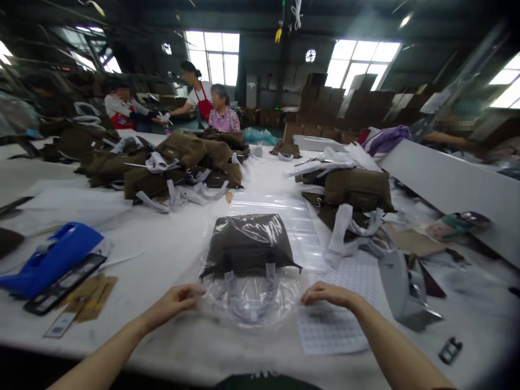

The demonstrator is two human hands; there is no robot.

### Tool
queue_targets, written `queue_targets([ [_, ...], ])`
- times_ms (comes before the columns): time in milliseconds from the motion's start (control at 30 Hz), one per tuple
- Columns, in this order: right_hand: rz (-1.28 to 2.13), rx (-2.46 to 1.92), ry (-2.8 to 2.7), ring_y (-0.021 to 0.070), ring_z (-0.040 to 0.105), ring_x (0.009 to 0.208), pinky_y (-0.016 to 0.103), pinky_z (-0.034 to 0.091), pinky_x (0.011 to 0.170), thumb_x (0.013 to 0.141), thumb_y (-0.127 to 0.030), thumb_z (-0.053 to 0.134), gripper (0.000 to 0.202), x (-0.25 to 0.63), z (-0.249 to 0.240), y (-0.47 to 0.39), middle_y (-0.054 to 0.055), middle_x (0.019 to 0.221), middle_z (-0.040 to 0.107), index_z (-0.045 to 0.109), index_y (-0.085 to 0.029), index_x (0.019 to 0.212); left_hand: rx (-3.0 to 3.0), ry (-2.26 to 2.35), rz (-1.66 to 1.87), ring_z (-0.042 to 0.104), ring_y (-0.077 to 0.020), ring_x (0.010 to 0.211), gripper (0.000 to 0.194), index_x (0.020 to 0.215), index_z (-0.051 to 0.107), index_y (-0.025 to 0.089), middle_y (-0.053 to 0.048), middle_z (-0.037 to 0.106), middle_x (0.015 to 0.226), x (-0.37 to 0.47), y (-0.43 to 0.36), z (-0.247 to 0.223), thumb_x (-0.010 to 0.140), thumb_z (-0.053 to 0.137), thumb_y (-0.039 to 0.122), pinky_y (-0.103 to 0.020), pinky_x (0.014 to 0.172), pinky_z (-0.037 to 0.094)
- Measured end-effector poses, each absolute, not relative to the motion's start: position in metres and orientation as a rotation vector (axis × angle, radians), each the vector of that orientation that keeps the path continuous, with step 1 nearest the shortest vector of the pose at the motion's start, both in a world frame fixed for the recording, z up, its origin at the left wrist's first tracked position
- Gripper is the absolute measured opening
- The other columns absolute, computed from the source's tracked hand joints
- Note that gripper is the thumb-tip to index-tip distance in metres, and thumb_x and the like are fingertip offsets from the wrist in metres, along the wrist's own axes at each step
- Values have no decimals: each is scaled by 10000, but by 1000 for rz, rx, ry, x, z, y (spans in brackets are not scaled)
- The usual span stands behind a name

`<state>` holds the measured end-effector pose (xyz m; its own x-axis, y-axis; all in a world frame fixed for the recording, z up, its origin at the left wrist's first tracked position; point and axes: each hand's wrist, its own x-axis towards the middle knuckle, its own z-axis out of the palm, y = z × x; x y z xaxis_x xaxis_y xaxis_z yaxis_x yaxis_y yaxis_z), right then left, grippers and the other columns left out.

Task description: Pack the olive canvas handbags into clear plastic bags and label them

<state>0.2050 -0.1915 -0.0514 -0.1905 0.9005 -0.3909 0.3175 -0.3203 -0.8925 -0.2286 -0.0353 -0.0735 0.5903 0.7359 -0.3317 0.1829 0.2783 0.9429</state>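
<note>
In the head view, a dark olive handbag [249, 241] lies flat inside a clear plastic bag [280, 311] on the white table in front of me. Its handles, wrapped in pale sleeves [271, 279], point toward me within the plastic. My left hand [182, 300] has its fingers closed on the plastic bag's near left edge. At the near right edge my right hand [329, 295] also pinches the plastic. Beneath the handbag and behind it, clear plastic sheets [298, 225] are spread out. Left fingertips look slightly blurred.
A blue tape dispenser [60, 257], a dark phone-like case [67, 284] and brown tags [95, 298] lie left. Olive bags pile up at back left [182, 162] and right [357, 189]. A printed sheet [333, 330] and grey dispenser [402, 292] sit right. Several people work beyond.
</note>
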Motion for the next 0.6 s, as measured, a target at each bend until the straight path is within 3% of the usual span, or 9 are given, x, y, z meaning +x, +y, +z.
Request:
queue_targets([
  [67, 1354, -1650, -1626, 193, 612, 740, 299, 458, 725, 706, -416, 614, 271, 192, -26, -194, 34, 722, 676, 691, -156, 688, 1544, 870, 348, 550, -270, 1062, 162, 686, 704, 224, -94, 668, 1015, -243, -41, -70, 557, 781, 162, -381, 968, 390],
  [133, 1065, -1621, -1819, 201, 591, 822, 306, 448, 764, 695, -423, 644, 284, 161, -10, -193, 44, 854, 667, 686, -183, 842, 1815, 815, 279, 481, -283, 1154, 125, 619, 696, 269, -68, 660, 1048, -253, -43, -68, 583, 754, 165, -425, 1022, 320],
  [233, 928, -1501, -2110, 242, 552, 952, 346, 436, 837, 593, -498, 723, 672, 90, -26, -198, 99, 1074, 604, 543, -180, 1157, 2013, 758, 204, 445, -282, 1192, 106, 646, 705, 308, -54, 651, 1072, -260, -43, -69, 651, 707, 202, -430, 1025, 311],
  [300, 863, -1627, -2281, 281, 560, 898, 384, 452, 800, 500, -522, 767, 784, 48, -59, -207, 141, 1022, 607, 538, -120, 1133, 2065, 731, 165, 449, -279, 1185, 98, 720, 718, 320, -61, 650, 1070, -262, -42, -69, 717, 654, 247, -419, 1011, 325],
  [367, 723, -1783, -2340, 292, 558, 889, 374, 456, 765, 572, -468, 749, 578, 21, -95, -215, 149, 976, 616, 595, -103, 992, 2056, 709, 191, 474, -275, 1147, 126, 785, 724, 312, -77, 660, 1031, -260, -40, -65, 763, 604, 282, -399, 992, 344],
  [467, 564, -1922, -2294, 239, 580, 850, 311, 441, 724, 768, -204, 584, 117, 8, -126, -218, 108, 879, 653, 632, -129, 845, 1957, 687, 340, 514, -266, 1047, 120, 799, 728, 280, -87, 671, 929, -249, -34, -49, 751, 621, 307, -352, 970, 357],
  [533, 634, -1959, -2180, 206, 600, 780, 280, 428, 682, 775, -110, 507, 157, 7, -126, -216, 85, 823, 676, 655, -146, 816, 1945, 703, 420, 539, -251, 946, 115, 787, 726, 267, -79, 663, 852, -233, -26, -35, 730, 645, 325, -311, 906, 392],
  [600, 833, -1924, -1980, 185, 606, 717, 256, 415, 642, 761, -130, 507, 185, 4, -120, -212, 56, 776, 690, 684, -166, 798, 2017, 761, 498, 551, -227, 831, 123, 776, 723, 260, -64, 645, 789, -209, -17, -24, 736, 635, 336, -278, 810, 416],
])
